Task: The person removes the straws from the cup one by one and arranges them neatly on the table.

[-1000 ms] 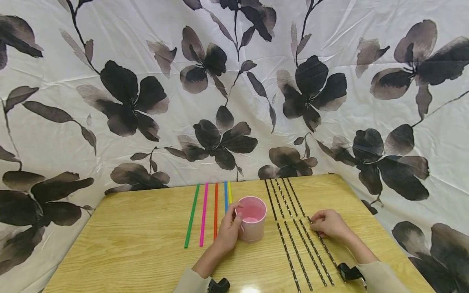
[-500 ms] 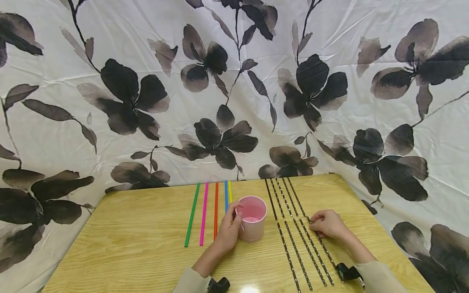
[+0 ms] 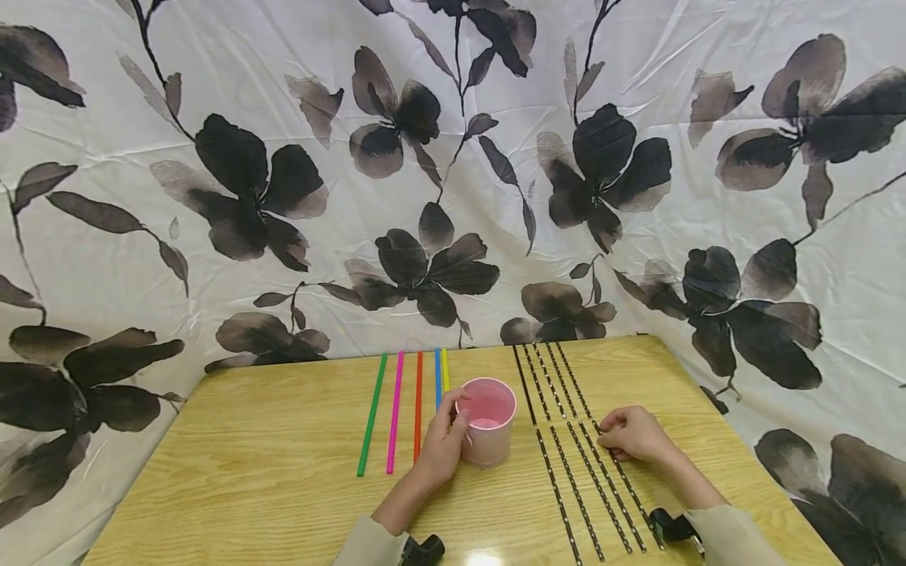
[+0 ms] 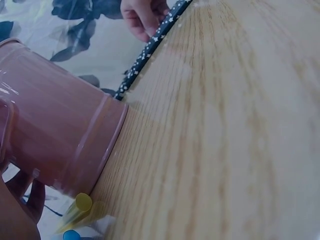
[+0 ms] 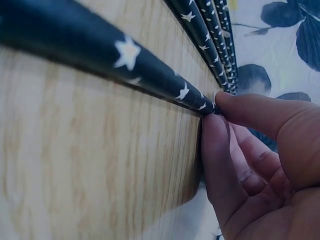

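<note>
My left hand (image 3: 440, 446) holds a pink mug (image 3: 488, 448) by its handle side, with the fingers at the rim and wall. The mug stands upright on the table; in the left wrist view its pink wall (image 4: 55, 120) fills the left side. My right hand (image 3: 635, 434) pinches the far end of a black paper straw with white stars (image 3: 632, 487), the rightmost of the near row. In the right wrist view, thumb and finger meet at that end of the starred straw (image 5: 125, 54), which lies along the wooden surface.
Several black patterned straws (image 3: 582, 491) lie side by side in a near row, with a far row (image 3: 548, 381) behind them. Left of the mug lie green (image 3: 371, 417), pink (image 3: 395, 413), red (image 3: 418, 409), blue and yellow straws. A floral cloth (image 3: 453, 196) hangs behind the wooden table (image 3: 269, 456).
The near end of the straw in my right hand has shifted slightly left. My left hand and the mug stay in place.
</note>
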{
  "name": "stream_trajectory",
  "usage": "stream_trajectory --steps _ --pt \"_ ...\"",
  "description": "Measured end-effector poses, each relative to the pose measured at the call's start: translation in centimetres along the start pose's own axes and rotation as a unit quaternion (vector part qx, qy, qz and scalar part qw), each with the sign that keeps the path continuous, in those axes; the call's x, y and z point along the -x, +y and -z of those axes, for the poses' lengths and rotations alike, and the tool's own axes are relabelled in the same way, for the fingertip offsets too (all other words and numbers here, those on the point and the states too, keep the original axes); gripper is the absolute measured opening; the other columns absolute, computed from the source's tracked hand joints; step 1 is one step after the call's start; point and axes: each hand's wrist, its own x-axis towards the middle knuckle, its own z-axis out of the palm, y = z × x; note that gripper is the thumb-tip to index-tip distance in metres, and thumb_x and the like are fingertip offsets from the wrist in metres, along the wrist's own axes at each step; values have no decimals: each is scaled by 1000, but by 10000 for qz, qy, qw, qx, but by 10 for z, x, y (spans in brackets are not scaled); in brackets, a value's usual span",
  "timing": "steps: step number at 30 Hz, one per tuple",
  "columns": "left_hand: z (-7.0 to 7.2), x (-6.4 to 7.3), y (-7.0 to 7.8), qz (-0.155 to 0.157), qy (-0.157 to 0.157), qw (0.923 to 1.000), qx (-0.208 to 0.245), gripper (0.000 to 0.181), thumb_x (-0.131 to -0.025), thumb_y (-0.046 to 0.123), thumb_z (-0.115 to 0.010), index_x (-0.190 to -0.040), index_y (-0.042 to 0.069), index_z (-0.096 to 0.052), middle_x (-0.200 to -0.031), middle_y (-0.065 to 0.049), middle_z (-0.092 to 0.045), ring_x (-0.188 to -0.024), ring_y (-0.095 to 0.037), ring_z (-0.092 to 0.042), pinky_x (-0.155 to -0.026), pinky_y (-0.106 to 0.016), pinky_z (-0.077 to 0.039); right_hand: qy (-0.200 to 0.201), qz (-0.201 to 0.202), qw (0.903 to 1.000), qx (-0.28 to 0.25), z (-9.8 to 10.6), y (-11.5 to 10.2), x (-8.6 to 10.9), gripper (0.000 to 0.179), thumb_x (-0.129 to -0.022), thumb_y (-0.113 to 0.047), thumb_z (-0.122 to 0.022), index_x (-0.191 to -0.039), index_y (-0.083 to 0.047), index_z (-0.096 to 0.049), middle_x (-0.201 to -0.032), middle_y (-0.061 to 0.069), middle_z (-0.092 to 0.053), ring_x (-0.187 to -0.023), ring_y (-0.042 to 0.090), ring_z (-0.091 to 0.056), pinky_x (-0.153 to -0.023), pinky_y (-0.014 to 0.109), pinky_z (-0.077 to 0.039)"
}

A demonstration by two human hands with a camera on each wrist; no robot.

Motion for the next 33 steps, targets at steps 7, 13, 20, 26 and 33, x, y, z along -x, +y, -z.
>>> stream_trajectory --steps 7,13,20,26,33 --pt "-6 0 -33 63 43 10000 -41 25 -102 4 -40 -127 4 -43 -116 -18 -52 -90 -27 -53 -69 -29 -49 -35 35 10000 -12 2 2 5 21 -78 -1 -76 -94 5 -65 -74 8 -62 -58 19 -58 -51 33 -53" --pt "-7 0 -24 224 -28 9996 177 26 -102 4 -40 -127 -1 -42 -114 -25 -51 -79 -16 -52 -63 -29 -50 3 51 10000 22 3 5 4 20 -78 -1 -76 -95 4 -65 -77 7 -63 -60 19 -59 -52 34 -54" --pt "-2 2 2 352 -114 9990 263 27 -102 4 -39 -127 -6 -41 -117 -26 -50 -84 -27 -53 -66 -29 -50 -19 54 10000 23 -1 5 3 22 -78 -1 -75 -96 4 -65 -76 7 -63 -60 20 -60 -52 34 -54" --pt "0 2 3 443 -177 9984 309 27 -103 6 -39 -128 -5 -41 -128 -22 -49 -110 -38 -50 -84 -31 -48 -40 118 9999 77 -1 2 5 22 -78 -2 -76 -96 5 -65 -75 6 -64 -59 19 -59 -51 34 -53" --pt "1 1 -4 457 50 9986 271 33 -103 5 -40 -135 2 -44 -130 -18 -52 -114 -33 -51 -92 -36 -46 -86 89 9999 -40 -1 -4 4 22 -80 -4 -75 -97 5 -64 -73 8 -63 -59 19 -58 -51 34 -53"
